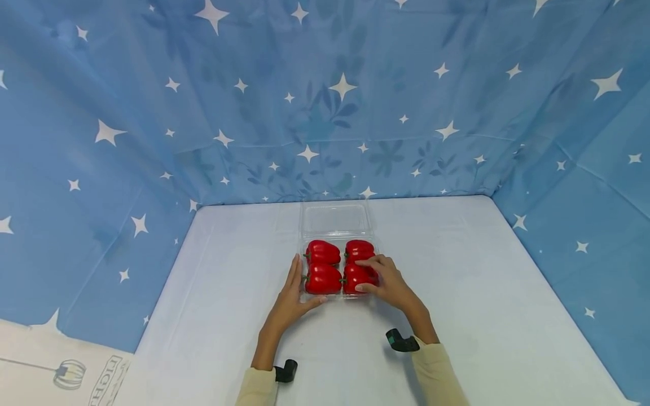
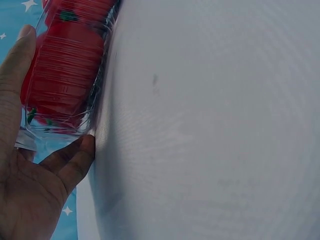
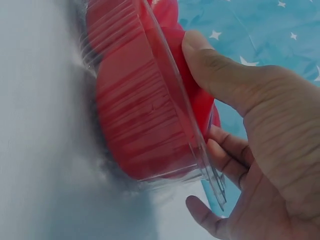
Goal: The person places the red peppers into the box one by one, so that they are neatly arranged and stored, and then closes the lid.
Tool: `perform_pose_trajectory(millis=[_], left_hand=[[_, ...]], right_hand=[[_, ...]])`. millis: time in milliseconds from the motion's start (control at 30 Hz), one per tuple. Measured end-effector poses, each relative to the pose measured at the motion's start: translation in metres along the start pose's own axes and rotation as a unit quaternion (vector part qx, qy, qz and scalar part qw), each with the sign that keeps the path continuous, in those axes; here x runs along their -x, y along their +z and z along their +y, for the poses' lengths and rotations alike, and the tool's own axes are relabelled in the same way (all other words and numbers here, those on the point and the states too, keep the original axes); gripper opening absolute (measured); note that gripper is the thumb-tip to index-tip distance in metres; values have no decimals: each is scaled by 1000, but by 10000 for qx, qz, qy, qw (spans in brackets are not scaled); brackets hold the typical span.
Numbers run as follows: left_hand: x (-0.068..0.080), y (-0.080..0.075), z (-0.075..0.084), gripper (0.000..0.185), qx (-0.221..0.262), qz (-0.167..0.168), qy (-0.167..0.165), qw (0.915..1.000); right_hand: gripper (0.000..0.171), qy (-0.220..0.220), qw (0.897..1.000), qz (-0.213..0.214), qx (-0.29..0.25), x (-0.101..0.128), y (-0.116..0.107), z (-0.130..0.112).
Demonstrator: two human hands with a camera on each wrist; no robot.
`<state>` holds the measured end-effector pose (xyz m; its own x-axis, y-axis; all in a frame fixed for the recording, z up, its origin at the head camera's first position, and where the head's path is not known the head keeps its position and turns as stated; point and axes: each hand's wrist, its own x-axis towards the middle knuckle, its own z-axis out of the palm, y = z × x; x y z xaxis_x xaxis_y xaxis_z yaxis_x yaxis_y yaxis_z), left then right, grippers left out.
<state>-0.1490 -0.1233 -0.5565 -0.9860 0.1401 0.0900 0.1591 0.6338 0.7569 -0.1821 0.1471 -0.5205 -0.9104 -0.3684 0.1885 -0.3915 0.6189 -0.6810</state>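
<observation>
Several red bell peppers lie in a clear plastic clamshell container [image 1: 335, 296], its lid [image 1: 336, 220] folded back behind it. My right hand [image 1: 393, 285] grips the front-right bell pepper [image 1: 355, 277], thumb on its near side and fingers over the far side. That pepper sits inside the container's ribbed wall in the right wrist view. My left hand [image 1: 291, 304] braces the container's front-left corner, with straight fingers along the left side and the thumb out along the front. Beside it are the front-left bell pepper [image 1: 324, 279] and the back-left bell pepper [image 1: 323, 252]. Another bell pepper [image 1: 359, 247] lies at back right.
The container stands on a white-covered table [image 1: 244, 270], toward its back edge. A blue curtain [image 1: 325, 113] with white stars surrounds the back and sides. Black wrist cameras sit on both forearms, by the beige sleeves [image 1: 439, 372].
</observation>
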Motion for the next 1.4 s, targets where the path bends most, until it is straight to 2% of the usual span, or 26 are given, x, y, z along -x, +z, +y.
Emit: perform_pose_trajectory(millis=[333, 467, 733, 933, 1233, 1400], left_hand=[[-1, 0, -1, 111, 46, 4, 159, 9999], [-1, -1, -1, 111, 27, 54, 157, 9999], [-1, -1, 0, 112, 61, 65, 117, 9999], [-1, -1, -1, 111, 73, 71, 190, 9998], [-1, -1, -2, 109, 69, 139, 354, 9993], [-2, -1, -2, 109, 144, 150, 365, 9991]], right_hand=[[61, -113, 9996, 88, -223, 3, -2, 3], [61, 36, 9990, 145, -424, 5, -6, 4], [52, 51, 9984, 263, -494, 4, -15, 9], [44, 79, 9971, 282, -704, -2, -22, 12], [39, 287, 9943, 92, -1019, -14, -34, 17], [34, 611, 9944, 199, -845, -28, -43, 24]])
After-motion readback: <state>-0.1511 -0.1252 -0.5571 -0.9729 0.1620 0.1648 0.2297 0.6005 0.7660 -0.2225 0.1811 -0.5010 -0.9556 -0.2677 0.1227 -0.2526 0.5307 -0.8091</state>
